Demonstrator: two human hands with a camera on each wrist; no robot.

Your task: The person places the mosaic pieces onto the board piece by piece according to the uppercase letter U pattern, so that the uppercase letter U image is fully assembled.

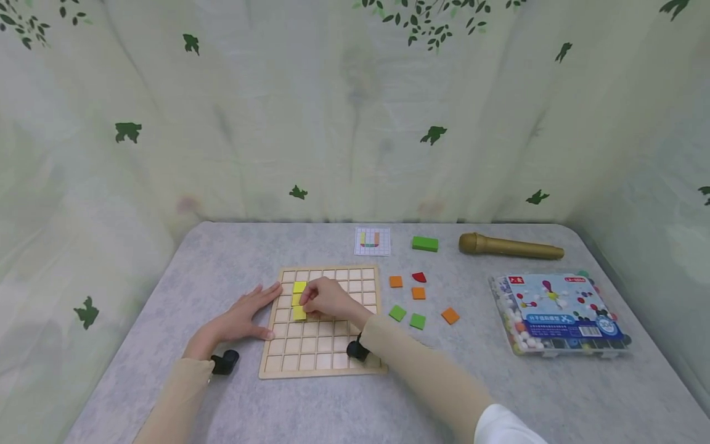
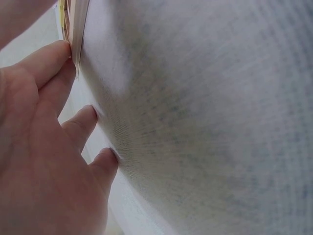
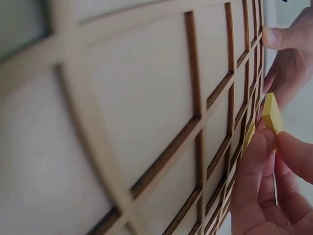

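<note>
A wooden grid board [image 1: 324, 365] lies on the table with yellow square tiles [image 1: 299, 287] in one of its left columns. My right hand [image 1: 330, 298] is over that column and pinches a yellow tile [image 3: 272, 115] between thumb and finger. In the right wrist view this tile stands tilted off the grid, with another yellow piece behind it. My left hand [image 1: 244, 314] rests at the board's left side, fingers spread, thumb and fingertips at the frame. In the left wrist view, the other fingertips [image 2: 105, 159] touch the tabletop.
Right of the board lie orange tiles [image 1: 418, 293], green tiles [image 1: 397, 313] and a red piece [image 1: 419, 277]. Behind are a pattern card [image 1: 372, 242], a green block [image 1: 424, 244] and a gold microphone-shaped object [image 1: 510, 246]. A boxed molecule kit [image 1: 560, 314] sits far right.
</note>
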